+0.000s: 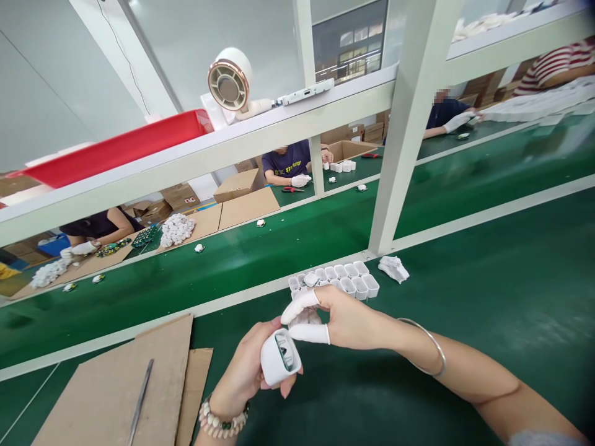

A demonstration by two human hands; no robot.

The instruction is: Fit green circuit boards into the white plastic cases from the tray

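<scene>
My left hand (246, 365) is wrapped round a small white plastic housing (275, 362). Its open end faces me, and a green edge with pale inner parts shows inside. White finger cots cover the thumb and fingers of my right hand (320, 319). Those fingers curl into a pinch at the housing's upper rim, close to my left thumb; whatever lies between their tips is hidden. Just behind my right hand stand rows of white open-topped housings (346, 279), one with a white piece (310, 279) lying on it.
Crumpled white finger cots (393, 269) lie right of the rows. Metal tweezers (141, 399) rest on cardboard (116, 384) at left. A post (404, 124) and a shelf with a red tray (121, 148) and small fan (229, 80) rise ahead. Co-workers sit across the green conveyor belt (223, 248).
</scene>
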